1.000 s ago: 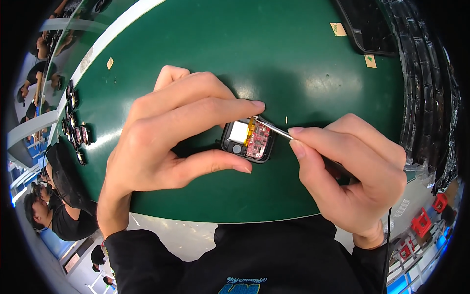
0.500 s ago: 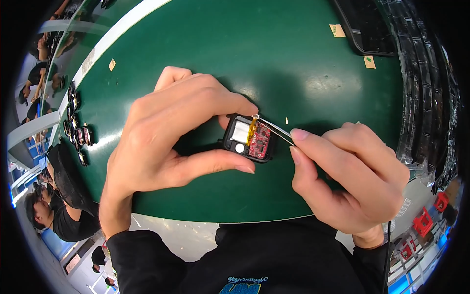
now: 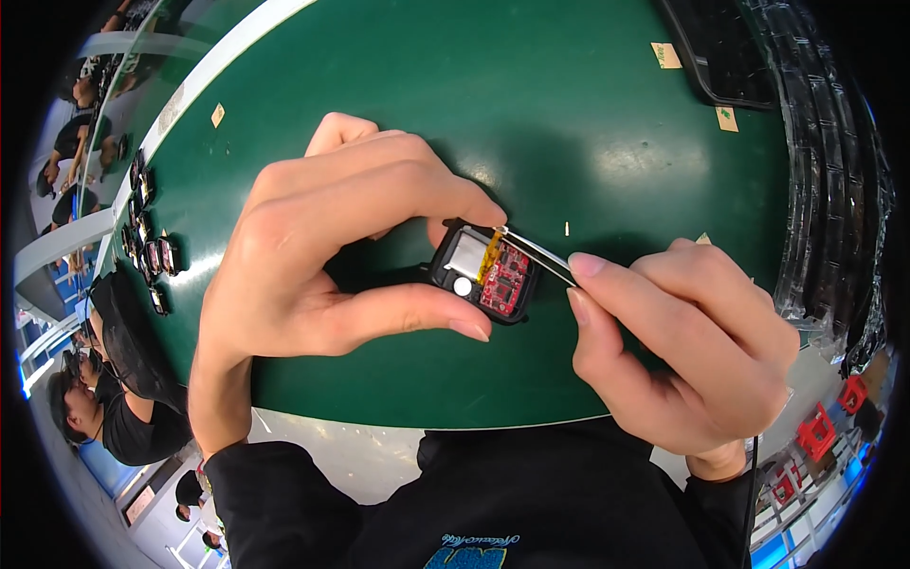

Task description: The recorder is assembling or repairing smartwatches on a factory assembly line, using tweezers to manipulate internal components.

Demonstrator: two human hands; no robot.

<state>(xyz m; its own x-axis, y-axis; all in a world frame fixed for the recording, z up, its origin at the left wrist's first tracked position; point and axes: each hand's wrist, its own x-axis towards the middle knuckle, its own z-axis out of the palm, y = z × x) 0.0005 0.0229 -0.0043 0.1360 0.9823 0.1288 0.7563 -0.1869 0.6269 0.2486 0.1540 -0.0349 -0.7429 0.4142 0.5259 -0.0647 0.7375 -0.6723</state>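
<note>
My left hand point(image 3: 332, 228) grips a small black plastic housing point(image 3: 485, 271) between thumb and forefinger, its inside facing up. In it lie a red circuit board point(image 3: 507, 283), a silver battery point(image 3: 467, 254), a strip of yellow tape point(image 3: 490, 256) and a white round part point(image 3: 463, 285). My right hand point(image 3: 682, 346) pinches a pair of slim metal tweezers point(image 3: 542, 256). Their tips meet the housing's upper edge, beside my left fingertip and the end of the yellow tape. Whether the tips hold anything is too small to tell.
Several similar small housings point(image 3: 154, 254) lie along the left edge of the green table point(image 3: 531, 104). A tiny pale piece point(image 3: 567, 229) rests beyond the tweezers. At the right are a black tray point(image 3: 716, 57) and clear plastic packaging point(image 3: 820, 180). A person point(image 3: 128, 417) sits at the left.
The housing has turned slightly clockwise in my left hand. My right hand and the tweezers have shifted a little to the right, with the tips still at the housing's upper edge.
</note>
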